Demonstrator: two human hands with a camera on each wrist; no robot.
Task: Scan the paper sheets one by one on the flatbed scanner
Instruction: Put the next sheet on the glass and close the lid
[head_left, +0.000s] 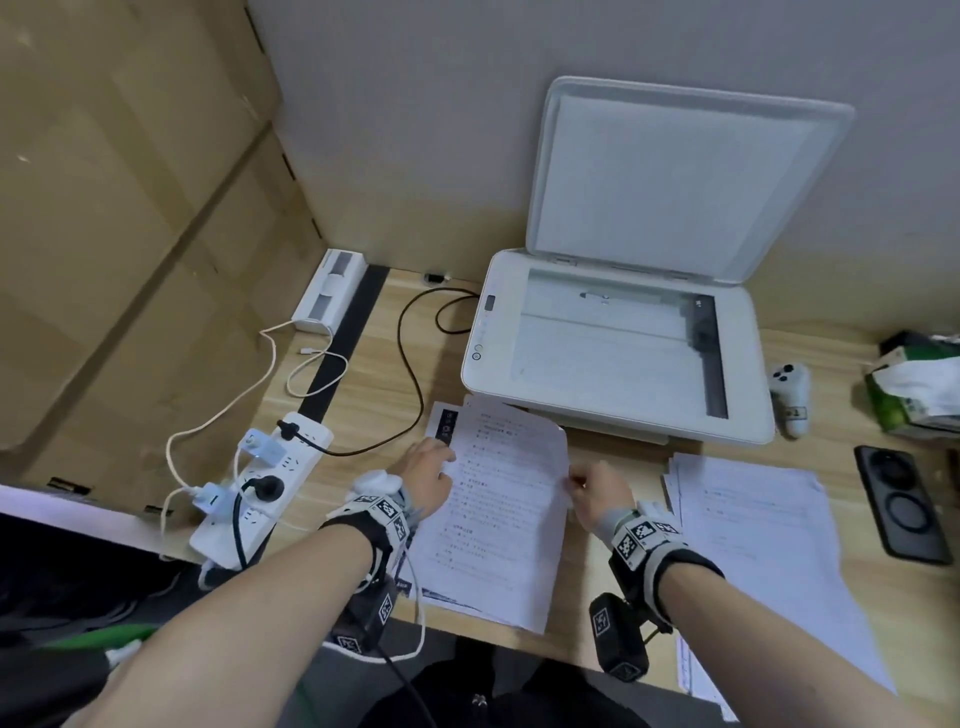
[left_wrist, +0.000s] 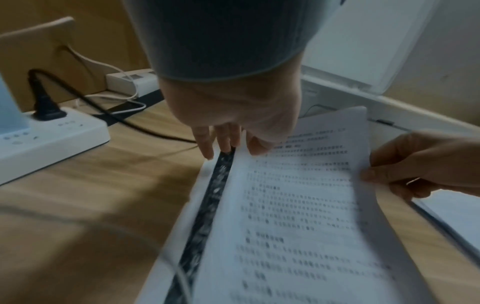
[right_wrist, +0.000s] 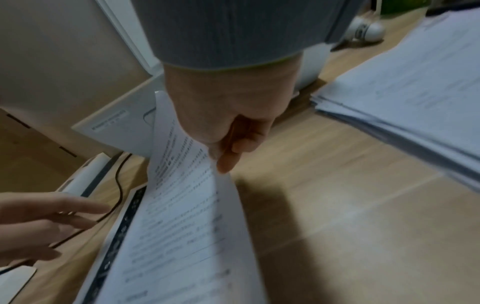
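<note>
The white flatbed scanner (head_left: 608, 348) stands at the back with its lid (head_left: 675, 182) raised and its glass bare. In front of it a printed sheet (head_left: 509, 499) (left_wrist: 298, 205) (right_wrist: 176, 216) lies over another sheet with a dark band (head_left: 447, 423) (left_wrist: 215, 197). My right hand (head_left: 582, 480) (right_wrist: 221, 156) pinches the top sheet's right edge, which curls up off the desk. My left hand (head_left: 434, 467) (left_wrist: 228, 142) lies with straight fingers on the left edge of the papers. A second stack of sheets (head_left: 753, 525) (right_wrist: 415, 92) sits to the right.
A white power strip (head_left: 260, 483) with plugs and cables lies at the left, and a black cable (head_left: 410, 364) runs to the scanner. Right of the scanner are a white controller (head_left: 789, 397), a green pack (head_left: 914, 389) and a dark phone (head_left: 901, 504).
</note>
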